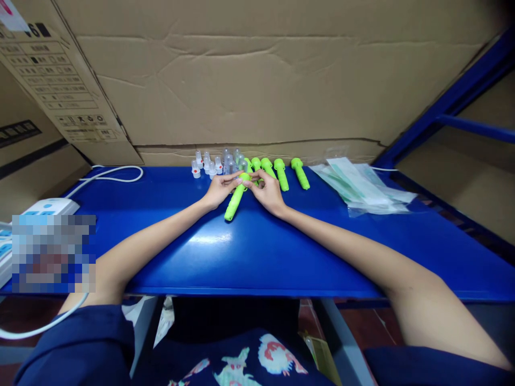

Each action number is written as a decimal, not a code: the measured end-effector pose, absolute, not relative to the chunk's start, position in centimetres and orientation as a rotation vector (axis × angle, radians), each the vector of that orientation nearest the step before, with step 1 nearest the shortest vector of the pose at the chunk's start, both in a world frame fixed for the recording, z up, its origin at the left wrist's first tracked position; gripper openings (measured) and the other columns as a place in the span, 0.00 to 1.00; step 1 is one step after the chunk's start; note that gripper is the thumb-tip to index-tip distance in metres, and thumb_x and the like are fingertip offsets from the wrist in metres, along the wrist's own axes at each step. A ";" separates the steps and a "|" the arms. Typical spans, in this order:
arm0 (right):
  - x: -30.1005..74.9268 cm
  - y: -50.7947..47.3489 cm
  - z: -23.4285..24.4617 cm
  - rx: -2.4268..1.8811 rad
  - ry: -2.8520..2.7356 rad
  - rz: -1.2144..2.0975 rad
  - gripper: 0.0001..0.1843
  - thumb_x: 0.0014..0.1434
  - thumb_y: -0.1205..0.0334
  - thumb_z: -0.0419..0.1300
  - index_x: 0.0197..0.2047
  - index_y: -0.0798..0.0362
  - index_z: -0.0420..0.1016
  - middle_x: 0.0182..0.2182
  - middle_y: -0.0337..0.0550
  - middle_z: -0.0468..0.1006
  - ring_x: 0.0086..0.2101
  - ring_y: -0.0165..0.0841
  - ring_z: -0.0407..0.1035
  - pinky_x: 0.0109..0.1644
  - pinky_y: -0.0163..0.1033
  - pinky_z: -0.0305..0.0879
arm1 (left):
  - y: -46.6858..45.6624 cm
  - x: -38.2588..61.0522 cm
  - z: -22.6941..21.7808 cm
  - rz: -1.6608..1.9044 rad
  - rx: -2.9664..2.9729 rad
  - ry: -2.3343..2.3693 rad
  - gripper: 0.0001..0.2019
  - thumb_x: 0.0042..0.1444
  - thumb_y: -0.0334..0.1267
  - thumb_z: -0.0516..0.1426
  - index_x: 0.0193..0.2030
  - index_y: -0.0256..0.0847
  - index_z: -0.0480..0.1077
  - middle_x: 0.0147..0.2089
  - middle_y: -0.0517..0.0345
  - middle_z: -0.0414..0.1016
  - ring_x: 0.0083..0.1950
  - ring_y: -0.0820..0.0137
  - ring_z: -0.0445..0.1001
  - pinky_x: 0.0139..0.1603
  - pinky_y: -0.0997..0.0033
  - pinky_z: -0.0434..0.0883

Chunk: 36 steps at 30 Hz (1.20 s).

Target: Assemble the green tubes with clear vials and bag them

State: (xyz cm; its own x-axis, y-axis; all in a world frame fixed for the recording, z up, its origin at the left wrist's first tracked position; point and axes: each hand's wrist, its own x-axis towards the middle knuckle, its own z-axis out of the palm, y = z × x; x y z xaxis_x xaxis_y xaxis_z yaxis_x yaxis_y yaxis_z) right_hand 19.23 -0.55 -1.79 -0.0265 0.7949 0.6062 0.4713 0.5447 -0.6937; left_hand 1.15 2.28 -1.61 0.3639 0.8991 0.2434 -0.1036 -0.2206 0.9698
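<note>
Left hand (220,191) and right hand (269,192): we clamp both on the green stick's (234,206) head | stick: slants over the blue table (249,262), perhaps touching it | beyond: more green pieces (281,173), clear-domed parts (206,162)

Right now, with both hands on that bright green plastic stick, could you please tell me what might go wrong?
The bright green plastic stick, held only around its rounded head by the left hand and right hand, might slip or twist.
The small clear domed plastic pieces with white bases stand close beyond the left hand, so a bump could topple some.
The white cable at front left runs beside the left arm, so it could snag.
</note>
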 end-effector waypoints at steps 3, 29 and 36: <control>19.3 -0.6 -1.7 -1.094 -1.702 0.345 0.29 0.58 0.32 0.59 0.40 0.51 0.75 0.37 0.48 0.81 0.35 0.40 0.74 0.41 0.46 0.71 | 2.3 1.2 -1.6 1.115 1.499 0.764 0.32 0.51 0.48 0.68 0.60 0.33 0.73 0.55 0.45 0.79 0.53 0.59 0.80 0.59 0.56 0.75; 19.3 -0.2 -2.5 -1.084 -1.801 0.077 0.26 0.66 0.37 0.51 0.47 0.51 0.72 0.43 0.49 0.74 0.32 0.38 0.68 0.45 0.49 0.70 | 2.5 1.3 -1.6 1.204 1.607 0.754 0.28 0.50 0.49 0.69 0.55 0.34 0.76 0.57 0.44 0.79 0.54 0.58 0.79 0.61 0.52 0.73; 19.3 -0.4 -2.6 -1.112 -1.784 0.025 0.25 0.66 0.37 0.52 0.43 0.52 0.72 0.39 0.48 0.74 0.32 0.38 0.67 0.43 0.47 0.68 | 2.7 1.3 -2.0 1.159 1.517 0.723 0.33 0.46 0.51 0.70 0.57 0.34 0.75 0.50 0.44 0.82 0.51 0.59 0.81 0.60 0.53 0.75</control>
